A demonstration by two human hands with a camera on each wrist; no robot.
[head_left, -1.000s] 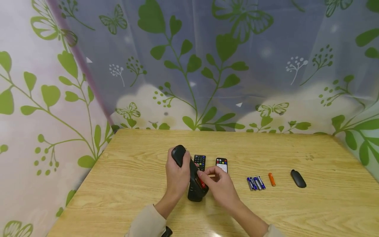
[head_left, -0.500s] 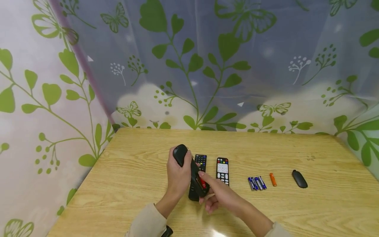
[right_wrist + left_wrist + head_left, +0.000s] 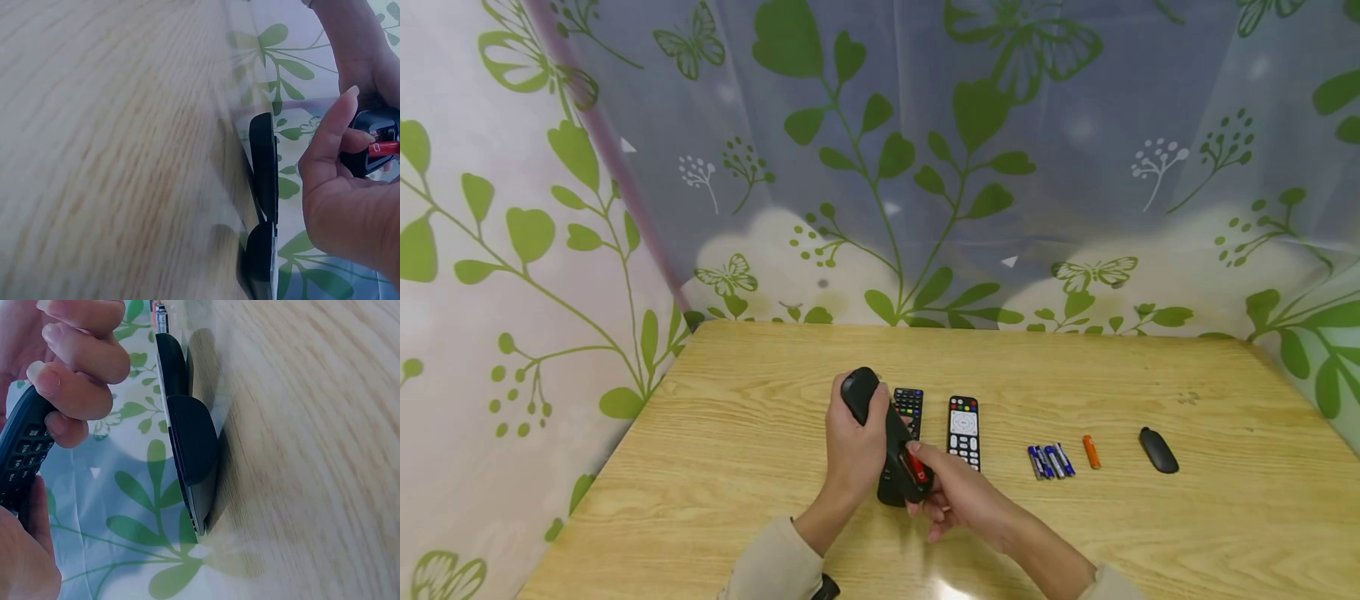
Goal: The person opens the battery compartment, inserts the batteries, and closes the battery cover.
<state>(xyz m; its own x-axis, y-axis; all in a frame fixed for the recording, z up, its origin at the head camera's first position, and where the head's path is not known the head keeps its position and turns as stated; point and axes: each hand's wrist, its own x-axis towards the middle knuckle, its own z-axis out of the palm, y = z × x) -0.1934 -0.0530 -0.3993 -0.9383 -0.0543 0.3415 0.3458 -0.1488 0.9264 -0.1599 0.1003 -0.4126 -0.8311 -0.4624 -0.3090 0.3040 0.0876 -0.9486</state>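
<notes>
Nearest you, a beige sleeve (image 3: 778, 562) and a dark band (image 3: 826, 587) came before your left hand (image 3: 853, 437), which gripped a black remote control (image 3: 896, 432) around its upper part. Your right hand (image 3: 973, 500) pinched that remote's lower end, one digit laid on top against the red battery (image 3: 917, 468) and the other fingers curled underneath. The remote was held up off the table, tilted, its rounded upper end away from you.

The head view and right wrist view gave you the open battery compartment; only the left wrist view showed the keypad (image 3: 26, 453) on the opposite face, its keys pale-lettered. Both wrist views also showed, edge-on, the gap between the held remote and the tabletop, which the head view flattened.

The held remote looked matte black, with the red battery lying in its bay, partly covered by your digit.

Beneath it lay a black multi-button remote (image 3: 909, 402), and beside that a remote with a white keypad (image 3: 964, 429). To the right stretched a row of blue-and-silver batteries (image 3: 1051, 462), an orange battery (image 3: 1091, 452) and a small black rounded piece (image 3: 1159, 450). Behind the wood-grain table (image 3: 760, 392) hung a leaf-and-butterfly backdrop (image 3: 1060, 167).
</notes>
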